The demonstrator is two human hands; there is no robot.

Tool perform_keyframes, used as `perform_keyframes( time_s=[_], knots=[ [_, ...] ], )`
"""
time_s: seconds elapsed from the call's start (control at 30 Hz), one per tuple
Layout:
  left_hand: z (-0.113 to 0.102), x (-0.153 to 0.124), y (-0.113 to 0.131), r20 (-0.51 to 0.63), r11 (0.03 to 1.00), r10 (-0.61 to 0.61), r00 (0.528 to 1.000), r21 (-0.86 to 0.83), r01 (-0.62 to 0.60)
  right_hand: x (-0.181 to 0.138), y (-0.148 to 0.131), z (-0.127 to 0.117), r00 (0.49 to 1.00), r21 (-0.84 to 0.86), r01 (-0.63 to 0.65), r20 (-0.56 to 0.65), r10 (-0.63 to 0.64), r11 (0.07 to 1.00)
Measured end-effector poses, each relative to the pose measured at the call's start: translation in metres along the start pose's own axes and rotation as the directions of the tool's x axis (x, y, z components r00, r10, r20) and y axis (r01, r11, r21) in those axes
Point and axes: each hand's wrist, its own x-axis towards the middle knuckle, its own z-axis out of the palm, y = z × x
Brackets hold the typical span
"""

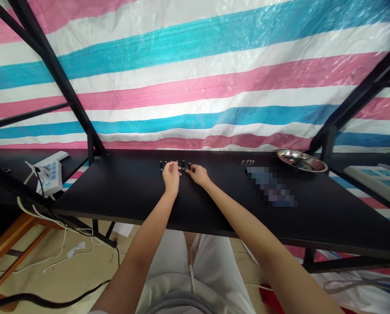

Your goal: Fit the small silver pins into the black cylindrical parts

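Several small black cylinders stand in a row near the back of the black table (129, 192), among them the leftmost cylinder (161, 165) and another cylinder (183, 164) between my hands. My left hand (171, 175) is in front of the row's middle and hides part of it. Its fingers curl to the right; what they hold, if anything, is hidden. At the right end, my right hand (199, 174) pinches a small black cylinder (189, 166) between thumb and fingers. The cylinders are too small to tell their exact kind.
Right of my hands lie several tiny light-coloured pieces (247, 162). A blurred-out flat object (271, 186) and a round metal dish (322, 168) are farther right. Black metal posts (64, 87) frame the table. A white power strip (51, 179) with cables sits at left.
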Motion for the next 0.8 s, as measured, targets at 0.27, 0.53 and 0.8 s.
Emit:
perform_keyframes(
  time_s=[0.27,0.53,0.8],
  knots=[
    [0.0,0.001,-0.002,-0.009,0.998,-0.059,0.998,-0.032,0.059,0.014,-0.004,0.002,0.997,-0.028,-0.075,0.0,0.075,0.997],
    [0.002,0.001,-0.004,0.045,0.997,-0.058,0.997,0.061,0.055,0.007,0.005,-0.002,1.0,-0.137,0.011,-0.007,-0.012,0.991],
    [0.004,-0.018,-0.016,0.586,0.656,0.184,0.789,0.525,-0.543,-0.041,0.026,-0.027,0.996,-0.38,0.074,-0.013,-0.085,0.922]
  ],
)
